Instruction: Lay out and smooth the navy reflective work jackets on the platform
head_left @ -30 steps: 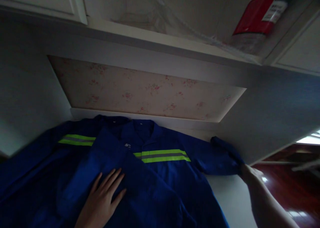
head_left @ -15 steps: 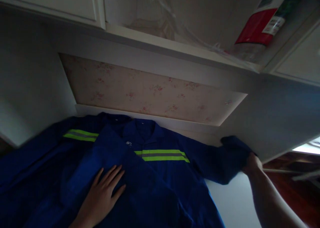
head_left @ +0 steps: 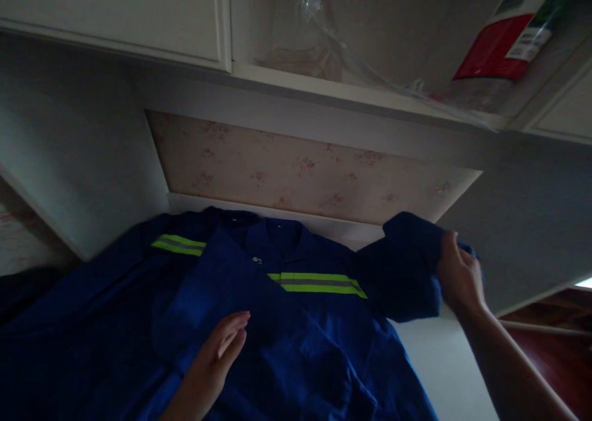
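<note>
**One jacket, two hands, two reflective stripes**

One blue work jacket (head_left: 296,341) lies spread, front up, on a white surface (head_left: 444,365), its collar close to the strip of floral wallpaper (head_left: 305,174) at the back. Two yellow-and-grey reflective stripes show on it: one (head_left: 319,283) across the chest to the right of the collar, one (head_left: 178,245) to the left of the collar.

The right hand (head_left: 457,276) is closed around the end of the jacket's right-side sleeve (head_left: 402,273), fingers curled over the cloth, holding it lifted off the surface to the right of the chest stripe. The sleeve hangs folded below the hand.

The left hand (head_left: 215,362) sits over the front panel below the collar, fingers loosely together and raised edge-on; whether it touches the cloth cannot be told, and it grasps nothing.

Above the wallpaper runs one shelf (head_left: 351,94), bearing one crumpled clear plastic bag (head_left: 309,32) and one red-and-white package (head_left: 499,45) further right. One cabinet door (head_left: 115,14) is left of the bag.
</note>
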The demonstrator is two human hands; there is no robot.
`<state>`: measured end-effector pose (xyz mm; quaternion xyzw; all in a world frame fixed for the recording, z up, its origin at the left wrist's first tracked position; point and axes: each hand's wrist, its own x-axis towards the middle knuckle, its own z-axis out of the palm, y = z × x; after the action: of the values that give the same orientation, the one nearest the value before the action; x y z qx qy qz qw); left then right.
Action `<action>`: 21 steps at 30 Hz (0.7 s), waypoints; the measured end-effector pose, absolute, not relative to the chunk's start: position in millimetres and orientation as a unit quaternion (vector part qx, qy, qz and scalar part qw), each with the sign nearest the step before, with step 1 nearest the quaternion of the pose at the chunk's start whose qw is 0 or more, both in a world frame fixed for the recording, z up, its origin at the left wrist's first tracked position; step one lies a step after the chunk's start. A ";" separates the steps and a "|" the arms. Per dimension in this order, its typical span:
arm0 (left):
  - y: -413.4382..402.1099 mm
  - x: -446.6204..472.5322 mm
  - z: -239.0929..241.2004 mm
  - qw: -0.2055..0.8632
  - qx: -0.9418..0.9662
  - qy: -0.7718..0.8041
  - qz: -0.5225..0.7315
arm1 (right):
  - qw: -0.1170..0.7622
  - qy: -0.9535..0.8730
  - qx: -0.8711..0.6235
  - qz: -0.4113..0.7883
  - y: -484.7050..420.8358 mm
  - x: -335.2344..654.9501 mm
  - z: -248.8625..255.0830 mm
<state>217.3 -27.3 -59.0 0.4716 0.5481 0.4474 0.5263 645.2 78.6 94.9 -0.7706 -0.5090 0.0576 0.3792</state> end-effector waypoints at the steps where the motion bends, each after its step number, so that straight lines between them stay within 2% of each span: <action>1: -31.3 217.0 -50.8 0.598 0.398 0.502 0.482 | 0.365 -0.527 -0.766 0.051 66.0 618.7 94.0; 2: -34.2 215.0 -43.3 0.653 0.325 0.455 0.511 | 0.341 -0.572 -0.743 0.063 52.2 591.1 90.7; 5: -37.1 199.0 -28.5 0.729 0.143 0.371 0.557 | 0.131 -0.866 -0.464 0.130 13.4 517.3 68.8; 7: -38.0 182.8 -27.0 0.742 0.079 0.366 0.556 | 0.003 -0.926 -0.318 0.205 -1.6 488.2 49.0; 9: -41.1 167.1 -30.7 0.746 0.062 0.386 0.539 | -0.059 -0.914 -0.286 0.280 -6.1 477.4 30.3; 13: -52.3 153.7 -39.8 0.710 0.129 0.501 0.477 | -0.059 -0.872 -0.353 0.335 -0.7 481.4 8.2; 18: -51.7 167.6 -41.5 0.583 0.322 0.631 0.399 | 0.032 -0.837 -0.393 0.380 -5.9 486.6 1.9; 21: -53.0 165.6 -53.2 0.536 0.360 0.653 0.397 | 0.071 -0.745 -0.447 0.491 -29.0 509.9 -3.9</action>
<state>165.6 -53.0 -53.2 0.3601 0.6527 0.3968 0.5356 509.9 -29.0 -3.9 -0.4469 -0.7447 0.4906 0.0710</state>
